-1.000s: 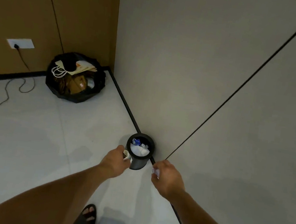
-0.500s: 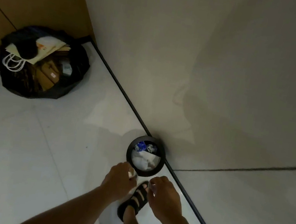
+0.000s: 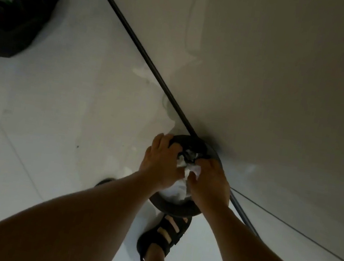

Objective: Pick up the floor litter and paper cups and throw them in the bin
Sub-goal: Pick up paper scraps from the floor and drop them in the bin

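bin point(image 3: 177, 209) lies straight below; left hand point(image 3: 161, 165) at its 9 o'clock, grip unclear, right hand point(image 3: 211, 184) at 3 pinching paper point(image 3: 194, 169).

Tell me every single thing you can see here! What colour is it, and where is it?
bin: 1, black, round, on the floor against the wall, under both hands
white litter: crumpled pieces, count unclear, white, inside the bin
rubbish bag: 1, black, on the floor at top left, partly cut off
floor: white, glossy tiles, left half
wall: grey-beige, right half
skirting strip: 1, black, where floor meets wall
sandals: 2, black, one on the foot before the bin, the other's tip beside the left forearm
left hand: over the bin's left rim, grip unclear
right hand: over the bin, pinching white litter
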Tool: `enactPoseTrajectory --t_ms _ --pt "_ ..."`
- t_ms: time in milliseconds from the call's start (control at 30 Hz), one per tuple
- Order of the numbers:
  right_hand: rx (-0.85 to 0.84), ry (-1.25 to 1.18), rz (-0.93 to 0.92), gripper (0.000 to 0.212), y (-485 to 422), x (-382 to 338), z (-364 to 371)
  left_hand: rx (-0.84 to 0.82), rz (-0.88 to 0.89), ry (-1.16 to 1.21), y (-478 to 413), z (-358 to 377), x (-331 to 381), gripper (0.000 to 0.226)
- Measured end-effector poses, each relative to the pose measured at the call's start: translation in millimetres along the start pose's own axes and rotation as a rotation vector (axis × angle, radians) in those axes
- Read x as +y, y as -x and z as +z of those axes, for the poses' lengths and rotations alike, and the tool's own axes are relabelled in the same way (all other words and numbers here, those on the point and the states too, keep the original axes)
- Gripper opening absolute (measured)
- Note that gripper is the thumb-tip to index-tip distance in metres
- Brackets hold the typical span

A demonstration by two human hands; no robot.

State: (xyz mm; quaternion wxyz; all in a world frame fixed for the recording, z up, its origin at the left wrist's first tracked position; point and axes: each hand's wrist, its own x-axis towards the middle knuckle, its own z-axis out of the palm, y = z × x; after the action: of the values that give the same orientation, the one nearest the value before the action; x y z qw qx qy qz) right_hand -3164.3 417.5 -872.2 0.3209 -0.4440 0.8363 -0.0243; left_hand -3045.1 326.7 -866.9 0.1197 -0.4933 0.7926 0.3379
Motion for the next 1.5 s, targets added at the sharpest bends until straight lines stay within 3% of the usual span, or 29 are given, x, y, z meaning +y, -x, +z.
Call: enactPoseTrajectory --t_ms 133,367,667,867,1100,1500 --pt "0.007 -0.014 0.051 0.050 -5 -1 5 0.059 0.007 0.034 -13 3 -9 0.075" --pt "-0.027 -0.025 0.145 0.056 58 -27 -39 -0.146 0.054 -0.008 29 -62 -22 0.095" --pt "0.176 -0.198 0.255 0.060 180 -104 -176 -0.260 0.317 -0.246 100 -232 76 0.096" --pt "0.255 -0.297 0.402 0.062 300 -108 -238 -0.248 0.478 -0.336 183 -287 160 0.086" --pt "0.433 -0.361 0.606 0.061 469 -58 -267 -0.346 0.707 -0.441 320 -257 262 0.086" --pt "0.638 -0.460 1.049 0.064 779 70 -209 -0.483 1.138 -0.610 598 -89 424 0.080"
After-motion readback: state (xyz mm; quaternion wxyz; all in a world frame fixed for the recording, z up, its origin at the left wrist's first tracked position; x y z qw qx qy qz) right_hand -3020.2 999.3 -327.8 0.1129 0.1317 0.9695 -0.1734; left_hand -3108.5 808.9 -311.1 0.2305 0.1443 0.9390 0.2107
